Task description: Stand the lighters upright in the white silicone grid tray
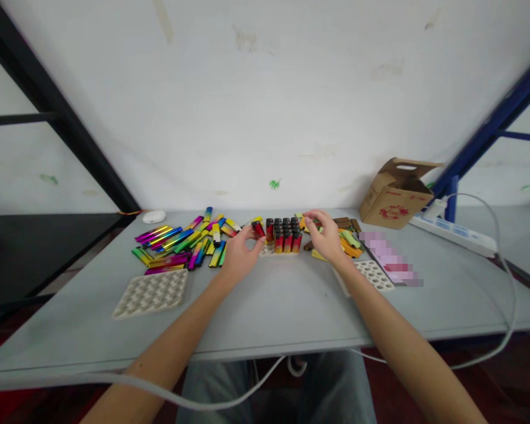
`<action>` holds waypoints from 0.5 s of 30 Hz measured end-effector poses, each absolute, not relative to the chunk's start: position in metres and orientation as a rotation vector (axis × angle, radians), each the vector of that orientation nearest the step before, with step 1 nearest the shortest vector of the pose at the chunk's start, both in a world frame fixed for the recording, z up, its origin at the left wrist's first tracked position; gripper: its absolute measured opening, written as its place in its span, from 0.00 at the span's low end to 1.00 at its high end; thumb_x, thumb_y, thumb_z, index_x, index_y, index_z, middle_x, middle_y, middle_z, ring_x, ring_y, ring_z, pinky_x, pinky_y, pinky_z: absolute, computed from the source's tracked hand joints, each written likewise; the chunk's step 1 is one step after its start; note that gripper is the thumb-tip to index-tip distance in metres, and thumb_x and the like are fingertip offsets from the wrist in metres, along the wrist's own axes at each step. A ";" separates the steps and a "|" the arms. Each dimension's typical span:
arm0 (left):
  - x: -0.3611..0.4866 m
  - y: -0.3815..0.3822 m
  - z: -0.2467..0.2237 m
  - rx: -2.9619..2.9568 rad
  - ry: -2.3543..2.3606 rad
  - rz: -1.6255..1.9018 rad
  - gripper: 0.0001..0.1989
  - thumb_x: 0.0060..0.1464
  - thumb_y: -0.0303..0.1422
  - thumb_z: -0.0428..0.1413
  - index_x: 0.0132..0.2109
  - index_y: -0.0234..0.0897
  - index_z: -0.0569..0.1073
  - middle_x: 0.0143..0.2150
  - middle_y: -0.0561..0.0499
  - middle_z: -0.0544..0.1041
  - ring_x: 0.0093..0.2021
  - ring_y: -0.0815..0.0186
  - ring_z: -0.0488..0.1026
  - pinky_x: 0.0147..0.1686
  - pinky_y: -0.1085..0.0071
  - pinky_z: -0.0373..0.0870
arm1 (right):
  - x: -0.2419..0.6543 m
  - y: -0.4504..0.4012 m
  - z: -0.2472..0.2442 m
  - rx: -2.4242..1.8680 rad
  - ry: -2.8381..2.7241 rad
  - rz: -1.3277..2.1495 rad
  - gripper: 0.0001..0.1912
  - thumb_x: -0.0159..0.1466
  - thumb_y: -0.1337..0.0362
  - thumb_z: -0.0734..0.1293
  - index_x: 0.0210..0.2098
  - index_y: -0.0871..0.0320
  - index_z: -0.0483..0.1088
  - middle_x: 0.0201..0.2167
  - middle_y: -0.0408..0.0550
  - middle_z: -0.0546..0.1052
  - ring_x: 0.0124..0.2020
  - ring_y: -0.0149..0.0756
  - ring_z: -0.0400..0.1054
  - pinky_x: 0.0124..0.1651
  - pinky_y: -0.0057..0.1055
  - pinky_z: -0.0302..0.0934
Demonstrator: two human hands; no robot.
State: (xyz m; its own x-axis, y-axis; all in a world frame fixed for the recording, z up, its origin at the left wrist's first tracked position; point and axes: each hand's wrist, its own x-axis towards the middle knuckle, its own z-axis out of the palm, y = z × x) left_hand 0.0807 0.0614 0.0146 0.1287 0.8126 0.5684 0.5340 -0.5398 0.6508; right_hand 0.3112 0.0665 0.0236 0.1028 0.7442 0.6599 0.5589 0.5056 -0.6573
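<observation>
My left hand (242,252) pinches a red lighter (258,229) with a black top, tilted at the left end of a white holed tray (267,249). In that tray several red-and-orange lighters (287,240) stand upright in rows. To the right of the rows is my right hand (324,237), its thumb and fingers apart, with nothing clearly held. Beside its fingertips lie yellow, orange and brown lighters (350,244). A loose pile of shiny multicoloured lighters (194,242) spreads out left of my left hand.
A white holed tray (152,292) lies at the left, another (373,274) partly under my right forearm. Beyond it are a pink blurred flat item (388,259), an open cardboard box (393,197) and a power strip (454,235). A white case (153,217) sits back left; a cable (203,406) crosses the front.
</observation>
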 end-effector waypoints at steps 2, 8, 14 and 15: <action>0.079 0.067 0.010 2.096 1.318 1.356 0.07 0.55 0.32 0.56 0.41 0.34 0.74 0.36 0.48 0.81 0.38 0.61 0.78 0.43 0.65 0.74 | 0.316 0.071 0.018 -1.217 -1.580 0.188 0.13 0.64 0.59 0.61 0.39 0.60 0.73 0.41 0.54 0.75 0.41 0.40 0.70 0.45 0.37 0.65; 0.078 0.075 0.001 2.039 1.264 1.319 0.08 0.54 0.32 0.58 0.41 0.34 0.75 0.38 0.47 0.81 0.37 0.60 0.79 0.41 0.64 0.76 | 0.317 0.076 0.005 -1.348 -1.698 0.138 0.16 0.64 0.63 0.59 0.47 0.62 0.71 0.46 0.58 0.76 0.48 0.46 0.69 0.54 0.44 0.62; 0.082 0.076 -0.002 2.079 1.312 1.292 0.11 0.52 0.29 0.60 0.45 0.35 0.73 0.37 0.47 0.81 0.40 0.60 0.79 0.44 0.63 0.75 | 0.317 0.077 0.002 -1.392 -1.831 0.221 0.21 0.67 0.61 0.55 0.52 0.65 0.69 0.52 0.63 0.74 0.53 0.48 0.68 0.58 0.45 0.58; 0.082 0.075 -0.002 2.113 1.331 1.278 0.10 0.53 0.29 0.59 0.44 0.35 0.73 0.37 0.48 0.81 0.40 0.60 0.79 0.44 0.63 0.75 | 0.317 0.077 0.002 -1.386 -1.835 0.229 0.21 0.67 0.60 0.55 0.52 0.65 0.69 0.52 0.62 0.74 0.54 0.48 0.68 0.58 0.45 0.58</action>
